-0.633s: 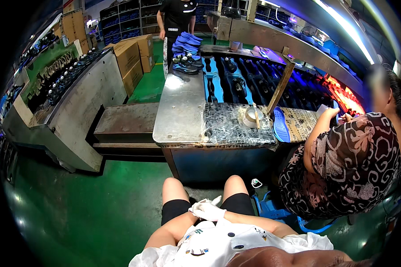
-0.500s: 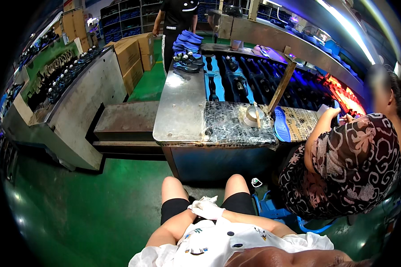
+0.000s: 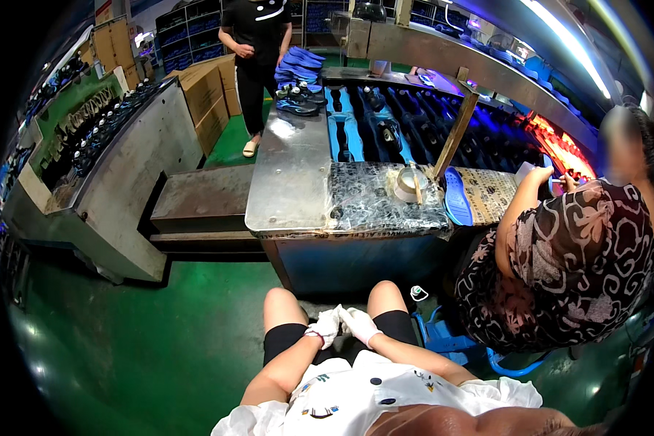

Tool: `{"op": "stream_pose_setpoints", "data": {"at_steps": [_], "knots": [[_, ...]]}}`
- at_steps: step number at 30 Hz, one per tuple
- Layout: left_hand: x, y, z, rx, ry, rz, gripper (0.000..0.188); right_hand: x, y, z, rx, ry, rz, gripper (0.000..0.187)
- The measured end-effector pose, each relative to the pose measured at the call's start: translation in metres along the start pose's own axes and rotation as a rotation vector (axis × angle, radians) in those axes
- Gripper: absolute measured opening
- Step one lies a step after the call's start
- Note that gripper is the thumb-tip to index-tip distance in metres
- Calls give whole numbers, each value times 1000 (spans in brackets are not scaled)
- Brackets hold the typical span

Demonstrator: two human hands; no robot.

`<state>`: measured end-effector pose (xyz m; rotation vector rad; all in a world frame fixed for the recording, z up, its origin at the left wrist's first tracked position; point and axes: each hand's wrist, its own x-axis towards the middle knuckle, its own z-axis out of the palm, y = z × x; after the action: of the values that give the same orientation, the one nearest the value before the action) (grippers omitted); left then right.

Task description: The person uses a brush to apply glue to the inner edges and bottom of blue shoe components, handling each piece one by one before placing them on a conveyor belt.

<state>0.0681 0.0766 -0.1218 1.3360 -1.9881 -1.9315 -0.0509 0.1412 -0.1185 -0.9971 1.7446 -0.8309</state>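
Observation:
My left hand [image 3: 326, 327] and my right hand [image 3: 358, 324], both in white knitted gloves, meet over my lap between my knees. Their fingers are curled and touch at the tips. Whether something small is pinched there is too fine to make out. In front of my knees stands a metal-topped bench [image 3: 287, 174], out of reach of both hands as they rest now. A round pot [image 3: 407, 190] with a brush-like stick sits on its plastic-covered corner. Beside it lies a blue shoe sole [image 3: 456, 196].
On my right, a seated co-worker [image 3: 567, 261] handles a shoe part at a conveyor with dark shoe uppers [image 3: 414, 127]. Blue soles [image 3: 300, 64] are stacked at the bench's far end. Another person [image 3: 256, 65] stands behind it, near cardboard boxes [image 3: 203, 102]. A blue stool [image 3: 447, 338] is right.
My hands, earlier overlapped with the right covering the left, have drawn apart to meet at the fingertips. The standing person has moved left, with one forearm now bent.

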Motion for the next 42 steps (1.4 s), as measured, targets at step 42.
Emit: {"op": "stream_pose_setpoints", "data": {"at_steps": [42], "knots": [[-9,11,-12,-343,-130,-64,39,17,29,4,366,136,-42,24]]}}
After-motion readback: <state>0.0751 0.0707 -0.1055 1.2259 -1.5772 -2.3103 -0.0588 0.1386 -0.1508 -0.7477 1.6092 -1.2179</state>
